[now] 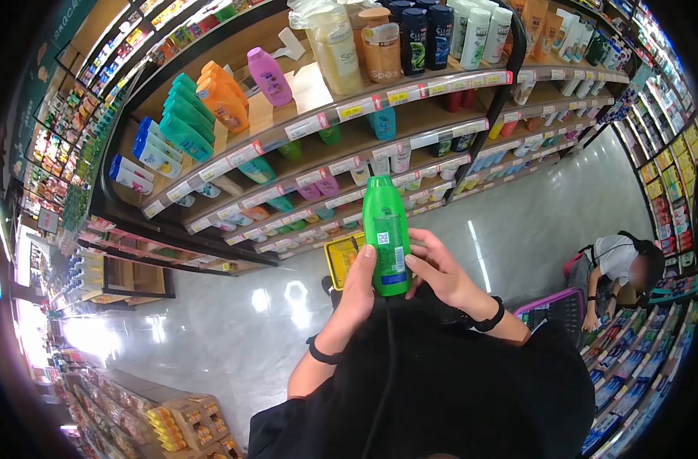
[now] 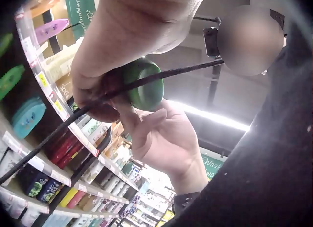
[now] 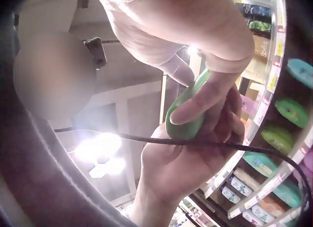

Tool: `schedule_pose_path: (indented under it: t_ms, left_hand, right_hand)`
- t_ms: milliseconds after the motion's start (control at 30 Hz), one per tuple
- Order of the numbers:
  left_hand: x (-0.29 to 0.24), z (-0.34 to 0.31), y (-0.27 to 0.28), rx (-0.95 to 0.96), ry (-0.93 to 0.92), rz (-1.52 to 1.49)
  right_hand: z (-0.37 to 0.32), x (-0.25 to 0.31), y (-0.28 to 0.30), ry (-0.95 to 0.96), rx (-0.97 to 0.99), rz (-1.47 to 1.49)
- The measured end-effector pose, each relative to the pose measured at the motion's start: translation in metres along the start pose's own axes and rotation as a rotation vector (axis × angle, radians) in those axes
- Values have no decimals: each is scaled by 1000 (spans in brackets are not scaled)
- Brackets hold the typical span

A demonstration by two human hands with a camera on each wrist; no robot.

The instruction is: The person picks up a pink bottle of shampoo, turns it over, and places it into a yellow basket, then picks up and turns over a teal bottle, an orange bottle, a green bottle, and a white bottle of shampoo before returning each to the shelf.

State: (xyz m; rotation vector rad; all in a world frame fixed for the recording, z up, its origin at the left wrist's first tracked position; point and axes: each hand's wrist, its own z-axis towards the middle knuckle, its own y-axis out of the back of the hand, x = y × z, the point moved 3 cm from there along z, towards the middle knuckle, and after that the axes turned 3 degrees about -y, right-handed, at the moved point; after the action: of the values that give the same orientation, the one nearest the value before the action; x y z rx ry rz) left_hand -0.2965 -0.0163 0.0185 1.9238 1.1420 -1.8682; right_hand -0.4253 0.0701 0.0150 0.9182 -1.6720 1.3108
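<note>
A green shampoo bottle (image 1: 385, 229) stands out in front of my body, its face with a QR code, a barcode and a blue patch turned up toward the head camera. My left hand (image 1: 356, 284) grips its lower left side, the thumb along the edge. On the other side my right hand (image 1: 440, 274) holds it, thumb at the label near the barcode and fingers passing behind. The wrist views show the rounded bottle base (image 2: 146, 85) between both hands, with the right wrist's own fingers (image 3: 205, 97) curled against the green side (image 3: 183, 122).
Shelves of bottles rise ahead, with a pink bottle (image 1: 270, 76) and orange bottles (image 1: 223, 98) on top. A yellow basket (image 1: 341, 260) is below the hands. A person (image 1: 620, 264) crouches at right by a purple-rimmed basket (image 1: 551, 310). A black cable (image 2: 161, 75) crosses the wrist views.
</note>
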Motion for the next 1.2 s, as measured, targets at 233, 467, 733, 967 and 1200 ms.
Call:
schedule_pose_path:
  t_ms: [233,467,733,967,1200]
  left_hand:
    - [9,11,11,-35,-24,61]
    - [-8,12,-3,80,-13,17]
    - [-2,12,4,51,-11,-47]
    - [-2,13,3,58,21,-115]
    - [0,14,-1,96,15,-167]
  right_hand:
    - [8,0,5,-8,16,38]
    - [9,13,8,-27,-7,3]
    - [16,3,7,-61,2,3]
    - [18,-1,7,-94,-2,3]
    - [15,-3,9,-104,-3,-8]
